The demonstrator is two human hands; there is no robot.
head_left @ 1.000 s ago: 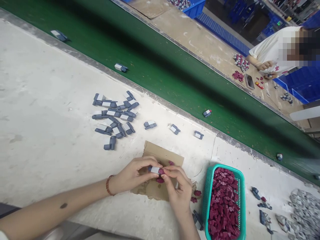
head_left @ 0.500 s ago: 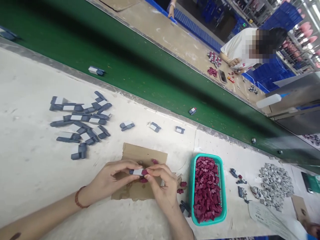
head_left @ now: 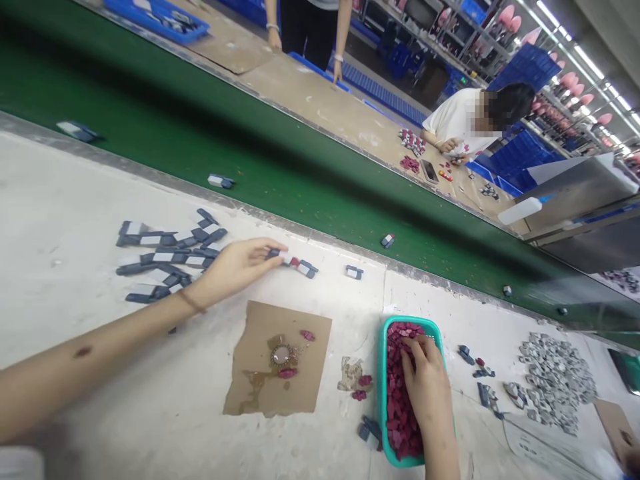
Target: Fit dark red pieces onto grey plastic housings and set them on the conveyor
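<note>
Pinching blue-and-white piece (head_left: 286, 257) by dark end with thumb and fingers of left hand (head_left: 245, 263), low over pale bench (head_left: 165, 400), maroon tip (head_left: 295, 262) toward loose piece (head_left: 307, 269); cannot tell if touching. Reaching into teal basket (head_left: 383, 373) with right hand (head_left: 427, 380), fingers bent down among maroon parts (head_left: 397, 400); cannot tell whether gripping one. Probably best to lower piece level, ease fingers apart, spare tip from knocks. In basket, better to pinch single part lightly, without digging.
</note>
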